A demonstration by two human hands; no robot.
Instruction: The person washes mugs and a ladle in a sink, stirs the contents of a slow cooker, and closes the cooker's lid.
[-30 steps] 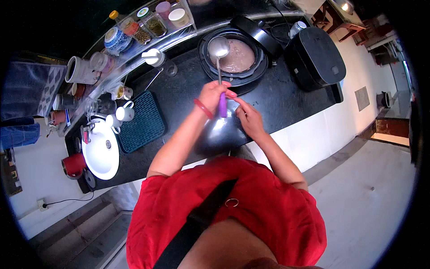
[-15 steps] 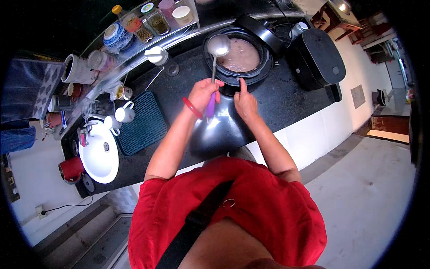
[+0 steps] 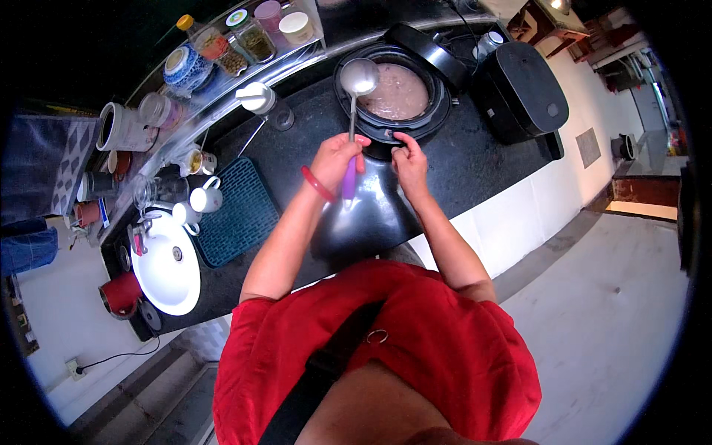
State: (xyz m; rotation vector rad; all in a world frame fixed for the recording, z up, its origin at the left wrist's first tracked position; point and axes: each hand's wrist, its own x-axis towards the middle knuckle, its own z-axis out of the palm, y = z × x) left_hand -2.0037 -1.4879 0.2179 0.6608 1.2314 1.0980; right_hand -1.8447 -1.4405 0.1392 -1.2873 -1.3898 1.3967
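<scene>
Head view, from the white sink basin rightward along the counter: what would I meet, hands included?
White sink basin, teal drying mat, left hand holding a purple-handled ladle, right hand, black boxy appliance.

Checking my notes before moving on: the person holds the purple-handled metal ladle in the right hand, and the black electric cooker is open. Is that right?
Not quite: the head view shows the purple-handled metal ladle in the left hand. The black electric cooker is open.

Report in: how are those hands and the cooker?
Left hand holding ladle. Right hand at front of cooker. Lid open, pinkish mixture inside. Ladle partly blocks view inside.
</scene>
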